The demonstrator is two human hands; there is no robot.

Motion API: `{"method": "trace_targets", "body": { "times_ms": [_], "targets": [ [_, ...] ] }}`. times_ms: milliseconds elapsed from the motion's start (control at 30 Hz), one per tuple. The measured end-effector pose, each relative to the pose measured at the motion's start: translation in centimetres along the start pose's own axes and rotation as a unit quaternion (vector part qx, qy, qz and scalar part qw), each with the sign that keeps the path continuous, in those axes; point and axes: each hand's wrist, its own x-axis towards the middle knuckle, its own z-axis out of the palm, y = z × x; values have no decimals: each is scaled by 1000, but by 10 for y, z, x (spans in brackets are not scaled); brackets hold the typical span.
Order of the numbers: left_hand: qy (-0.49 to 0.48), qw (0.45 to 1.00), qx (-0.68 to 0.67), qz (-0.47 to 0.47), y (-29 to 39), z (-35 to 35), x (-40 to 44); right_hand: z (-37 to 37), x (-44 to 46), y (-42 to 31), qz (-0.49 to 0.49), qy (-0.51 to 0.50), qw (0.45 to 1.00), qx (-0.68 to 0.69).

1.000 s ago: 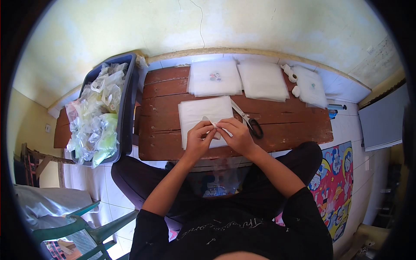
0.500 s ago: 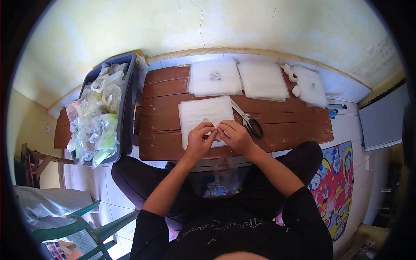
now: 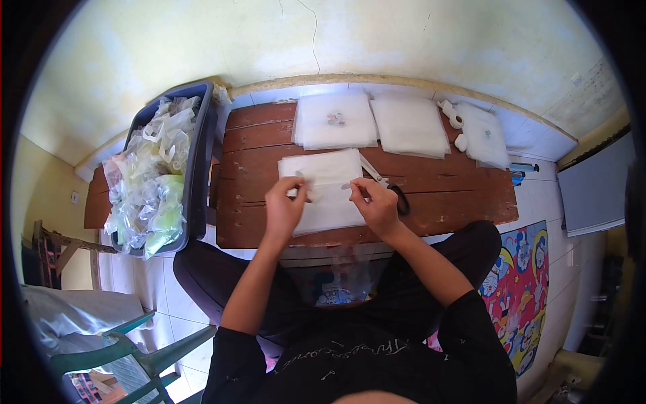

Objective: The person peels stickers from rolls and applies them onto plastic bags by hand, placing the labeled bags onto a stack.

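Note:
Just in front of me on the wooden table lies a stack of clear plastic sheets or bags [image 3: 330, 212]. Over its left side, my left hand [image 3: 286, 205] is closed in a pinch, a small whitish bit at its fingertips. My right hand [image 3: 377, 205] pinches at the stack's right edge; what lies between its fingers is too thin to make out. A small grey oval [image 3: 346, 186] shows by the right fingertips, and another grey oval [image 3: 299, 173] by the left. Scissors [image 3: 390, 187] with black handles lie beside my right hand, partly under the fingers.
Further back on the brown table [image 3: 249, 155] are a plastic stack with small coloured items [image 3: 335, 119], another plain stack [image 3: 410, 124], white tape rolls [image 3: 452, 116] and a smaller stack [image 3: 483, 135]. A dark bin [image 3: 202, 155] full of plastic bags stands left.
My hands were together over the stack, fingertips touching. They have since moved apart, the left to the left and the right slightly to the right.

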Motion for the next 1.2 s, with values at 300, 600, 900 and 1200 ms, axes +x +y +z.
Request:
{"method": "trace_targets", "body": {
  "times_ms": [300,600,900,1200],
  "targets": [
    [100,975,127,-155,-41,-46,26,20,-12,5,37,-26,998,54],
    [182,956,161,-163,-71,-55,32,25,-15,4,30,-43,997,48],
    [182,976,111,50,-4,-14,21,19,-11,1,-41,-24,999,9],
    [-187,900,-326,-219,15,16,0,16,-14,7,-201,-43,976,-72]
  ]
}}
